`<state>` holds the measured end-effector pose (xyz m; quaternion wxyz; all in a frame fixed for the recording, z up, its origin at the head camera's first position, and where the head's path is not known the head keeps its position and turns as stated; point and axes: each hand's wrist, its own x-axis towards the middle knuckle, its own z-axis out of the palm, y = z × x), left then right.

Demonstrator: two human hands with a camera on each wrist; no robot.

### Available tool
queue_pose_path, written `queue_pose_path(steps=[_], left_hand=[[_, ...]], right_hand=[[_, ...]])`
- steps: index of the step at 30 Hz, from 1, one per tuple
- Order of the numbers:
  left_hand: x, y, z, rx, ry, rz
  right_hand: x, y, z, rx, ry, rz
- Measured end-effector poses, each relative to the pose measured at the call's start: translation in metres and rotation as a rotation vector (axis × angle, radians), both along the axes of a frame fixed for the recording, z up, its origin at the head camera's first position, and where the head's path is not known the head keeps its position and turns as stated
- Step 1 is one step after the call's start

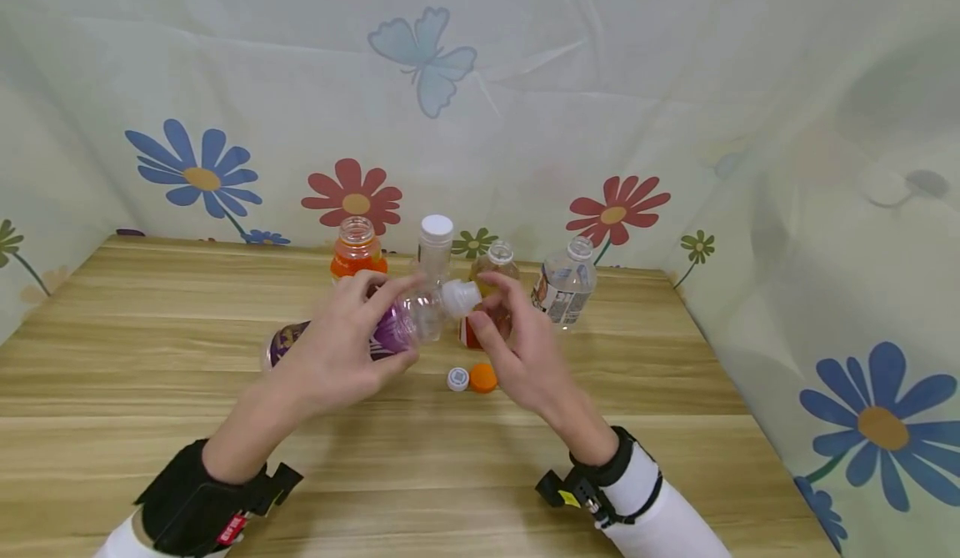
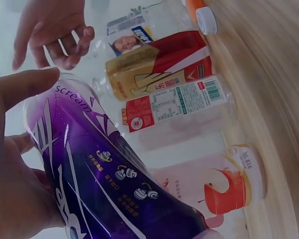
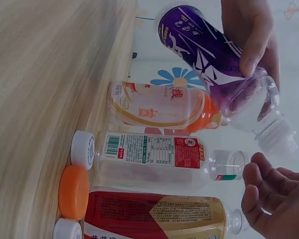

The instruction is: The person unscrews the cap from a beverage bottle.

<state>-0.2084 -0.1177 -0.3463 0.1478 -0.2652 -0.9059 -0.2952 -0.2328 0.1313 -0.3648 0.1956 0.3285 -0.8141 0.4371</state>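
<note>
My left hand (image 1: 337, 349) grips a purple-labelled drink bottle (image 2: 99, 159) round its middle. The bottle is tilted over on its side above the table, its neck pointing right. A translucent whitish cap (image 3: 276, 137) sits on that neck. Close by the cap is my right hand (image 1: 525, 349), thumb and fingers bent and spread around it; in the right wrist view a gap shows between the fingertips (image 3: 256, 162) and the cap. Behind the hands stands a bottle with a gold and red label (image 3: 154, 214), partly hidden by the right hand in the head view.
Also upright at the back are an orange-labelled bottle (image 1: 356, 258), a clear bottle with a white top (image 1: 436, 237) and an open clear bottle (image 1: 566, 287). A white cap (image 1: 457, 379) and an orange cap (image 1: 483, 378) lie on the wooden table (image 1: 405, 491). Another white cap (image 3: 67, 229) lies beside them.
</note>
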Motion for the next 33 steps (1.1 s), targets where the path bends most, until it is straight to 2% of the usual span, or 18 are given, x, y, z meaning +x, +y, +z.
queue_pose_path(steps=[10, 14, 18, 26, 33], left_hand=[[-0.002, 0.008, -0.011, -0.055, 0.027, -0.038], [-0.003, 0.011, -0.015, -0.069, 0.032, -0.046], [-0.003, 0.011, -0.018, -0.08, 0.034, -0.049], [-0.006, 0.013, -0.023, -0.067, 0.032, -0.068], [-0.008, 0.013, -0.025, -0.117, 0.02, -0.019]], right_hand=[[0.002, -0.002, 0.0, 0.077, -0.138, -0.02], [0.001, -0.003, 0.0, 0.104, -0.177, -0.058], [0.001, -0.003, 0.0, 0.125, -0.175, -0.101], [0.002, -0.004, -0.001, 0.089, -0.186, -0.124], [0.0, -0.002, -0.002, 0.083, -0.153, -0.165]])
